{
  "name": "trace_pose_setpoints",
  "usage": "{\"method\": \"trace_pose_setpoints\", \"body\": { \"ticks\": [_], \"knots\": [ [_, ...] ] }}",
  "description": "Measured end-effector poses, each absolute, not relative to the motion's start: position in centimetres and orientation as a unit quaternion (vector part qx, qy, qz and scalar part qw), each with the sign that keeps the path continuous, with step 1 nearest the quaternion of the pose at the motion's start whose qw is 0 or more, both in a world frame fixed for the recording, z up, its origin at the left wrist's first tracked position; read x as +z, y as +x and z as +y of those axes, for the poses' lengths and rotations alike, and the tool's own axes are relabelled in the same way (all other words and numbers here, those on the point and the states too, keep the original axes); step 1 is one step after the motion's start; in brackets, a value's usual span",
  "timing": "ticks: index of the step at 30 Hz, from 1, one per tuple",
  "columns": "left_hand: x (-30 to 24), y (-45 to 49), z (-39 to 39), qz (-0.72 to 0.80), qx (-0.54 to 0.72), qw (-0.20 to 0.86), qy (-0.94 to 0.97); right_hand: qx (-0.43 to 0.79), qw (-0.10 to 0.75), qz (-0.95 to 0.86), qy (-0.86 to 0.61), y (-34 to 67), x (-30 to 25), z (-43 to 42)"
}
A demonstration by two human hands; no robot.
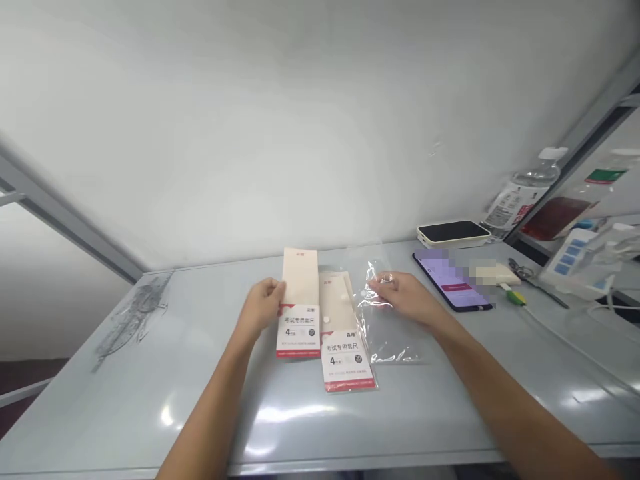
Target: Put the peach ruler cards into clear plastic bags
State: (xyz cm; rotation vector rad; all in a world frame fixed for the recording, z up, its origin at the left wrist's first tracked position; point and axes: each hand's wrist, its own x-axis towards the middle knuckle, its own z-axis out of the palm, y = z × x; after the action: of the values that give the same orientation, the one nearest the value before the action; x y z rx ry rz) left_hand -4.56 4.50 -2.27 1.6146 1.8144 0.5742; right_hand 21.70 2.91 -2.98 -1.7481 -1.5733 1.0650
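My left hand (261,308) is closed on the left edge of a cream card (300,303) with a red and white printed label, held just above the grey table (150,373). A second card of the same kind, inside a clear sleeve (345,340), lies flat to its right. My right hand (407,295) pinches the top of an empty clear plastic bag (387,333) that lies on the table beside the sleeved card.
To the right lie a lit phone (453,283), a white box with a black top (453,233), a plastic bottle (520,193), scissors (523,271) and a cable. A white wall stands behind the table. Metal frame bars run at both sides.
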Motion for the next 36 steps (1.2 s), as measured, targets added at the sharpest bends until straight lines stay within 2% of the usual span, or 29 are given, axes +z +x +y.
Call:
{"method": "trace_pose_setpoints", "body": {
  "ticks": [5,10,14,19,24,30,33,36],
  "knots": [
    [-4.0,-6.8,6.0,0.765,0.103,0.224,0.595,0.282,0.194,-0.571,-0.746,23.5,-5.2,4.3],
    [-4.3,-6.7,5.5,0.777,0.047,0.164,0.606,0.134,0.08,-0.604,-0.782,23.1,-5.9,4.2],
    [-3.5,-5.6,4.6,0.773,0.045,0.112,0.623,0.059,0.069,-0.633,-0.769,22.6,-5.7,3.6],
    [-4.1,-1.4,2.9,0.686,0.115,0.027,0.718,-0.04,0.109,-0.672,-0.731,22.0,-5.7,3.0],
    [-6.0,1.9,1.5,0.616,0.076,0.036,0.783,-0.014,0.194,-0.736,-0.648,20.0,-5.2,2.1],
    [-6.0,1.4,1.7,0.585,0.055,0.036,0.809,0.057,0.239,-0.785,-0.569,18.2,-4.9,1.0],
    [-5.2,1.2,1.5,0.587,0.091,0.034,0.803,0.078,0.272,-0.756,-0.59,17.8,-4.6,0.6],
    [-4.7,1.3,1.0,0.588,0.172,0.021,0.79,0.188,0.286,-0.7,-0.626,17.4,-4.1,0.3]
  ]
}}
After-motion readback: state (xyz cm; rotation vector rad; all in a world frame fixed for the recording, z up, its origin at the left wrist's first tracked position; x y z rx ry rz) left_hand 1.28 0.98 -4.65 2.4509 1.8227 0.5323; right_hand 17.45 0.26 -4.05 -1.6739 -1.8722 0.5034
